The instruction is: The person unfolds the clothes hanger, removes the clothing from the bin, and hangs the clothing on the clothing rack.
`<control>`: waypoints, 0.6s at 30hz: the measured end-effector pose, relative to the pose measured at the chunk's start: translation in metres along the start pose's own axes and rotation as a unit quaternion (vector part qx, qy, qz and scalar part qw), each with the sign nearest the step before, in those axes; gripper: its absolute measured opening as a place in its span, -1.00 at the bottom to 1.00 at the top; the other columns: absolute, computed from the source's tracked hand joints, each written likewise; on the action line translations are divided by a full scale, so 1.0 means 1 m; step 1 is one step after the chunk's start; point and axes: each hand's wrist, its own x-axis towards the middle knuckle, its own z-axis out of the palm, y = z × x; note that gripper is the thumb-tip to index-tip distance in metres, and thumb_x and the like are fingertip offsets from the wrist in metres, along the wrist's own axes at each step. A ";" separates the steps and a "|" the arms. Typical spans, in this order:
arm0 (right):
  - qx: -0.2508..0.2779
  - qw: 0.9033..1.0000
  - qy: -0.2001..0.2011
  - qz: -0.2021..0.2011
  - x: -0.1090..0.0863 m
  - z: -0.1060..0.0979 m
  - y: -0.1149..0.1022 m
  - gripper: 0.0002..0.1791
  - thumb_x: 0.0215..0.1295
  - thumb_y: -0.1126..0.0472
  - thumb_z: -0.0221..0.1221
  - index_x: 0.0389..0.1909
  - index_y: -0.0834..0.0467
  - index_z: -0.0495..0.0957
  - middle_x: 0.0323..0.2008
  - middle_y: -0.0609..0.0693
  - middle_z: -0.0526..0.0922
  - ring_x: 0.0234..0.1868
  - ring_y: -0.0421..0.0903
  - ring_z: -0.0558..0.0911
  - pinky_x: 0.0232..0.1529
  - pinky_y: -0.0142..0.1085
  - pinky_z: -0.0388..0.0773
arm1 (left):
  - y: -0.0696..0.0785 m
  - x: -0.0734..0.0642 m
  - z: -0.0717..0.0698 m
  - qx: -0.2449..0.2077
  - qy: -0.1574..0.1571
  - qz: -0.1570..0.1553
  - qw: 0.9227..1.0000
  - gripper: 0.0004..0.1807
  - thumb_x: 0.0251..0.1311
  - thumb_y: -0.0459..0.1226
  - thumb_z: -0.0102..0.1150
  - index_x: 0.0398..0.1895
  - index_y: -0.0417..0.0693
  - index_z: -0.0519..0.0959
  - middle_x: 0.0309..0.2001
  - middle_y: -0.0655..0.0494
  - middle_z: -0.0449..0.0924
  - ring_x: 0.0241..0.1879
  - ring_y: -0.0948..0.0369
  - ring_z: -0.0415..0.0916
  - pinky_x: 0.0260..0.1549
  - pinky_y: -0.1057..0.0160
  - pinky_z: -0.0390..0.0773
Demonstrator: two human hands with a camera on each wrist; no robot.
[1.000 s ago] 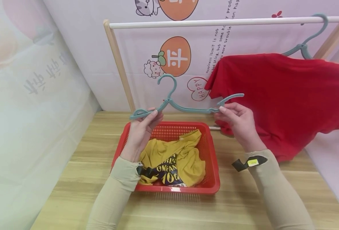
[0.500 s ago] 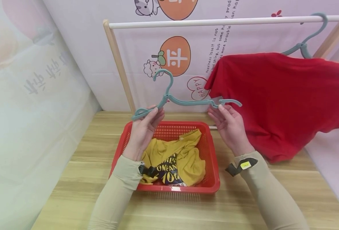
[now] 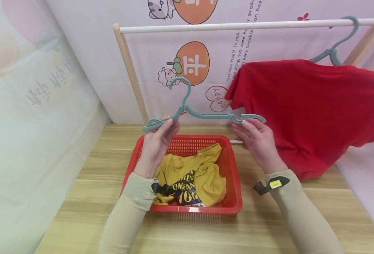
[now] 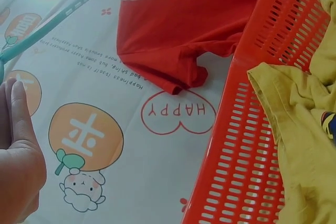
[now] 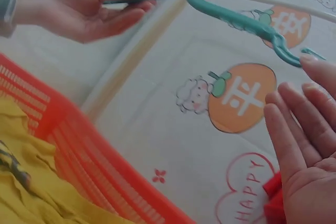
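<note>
A teal folding clothes hanger is held up in the air in the head view, hook upward, above the back of the red basket. My left hand pinches its left arm between thumb and fingers. At the other end, my right hand pinches the right arm near its joint, the other fingers stretched out below. The right wrist view shows the hanger running between both hands, its right end at my right thumb. Below lies a crumpled yellow shirt with dark lettering, inside the red basket.
A red T-shirt hangs at the right on another teal hanger, hooked over the white rail. Wooden posts carry the rail. The basket stands on a wood-grain table, and printed cloth lines the back and left side.
The hanger's right end piece, which pointed up and outward, now lies lower and nearly level. My right hand has moved slightly left. My left hand stays about where it was.
</note>
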 end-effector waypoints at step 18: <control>-0.525 0.850 -0.035 0.011 0.007 0.013 -0.093 -0.46 0.21 -0.15 0.43 0.20 -0.09 0.68 0.02 -0.07 0.73 0.06 -0.08 0.63 -0.13 -0.42 0.65 | 0.000 -0.001 -0.008 0.020 0.005 -0.005 1.000 -0.71 0.46 -0.50 0.05 -0.18 -0.09 0.77 -0.13 -0.02 0.76 -0.10 0.14 0.73 0.09 0.12 0.60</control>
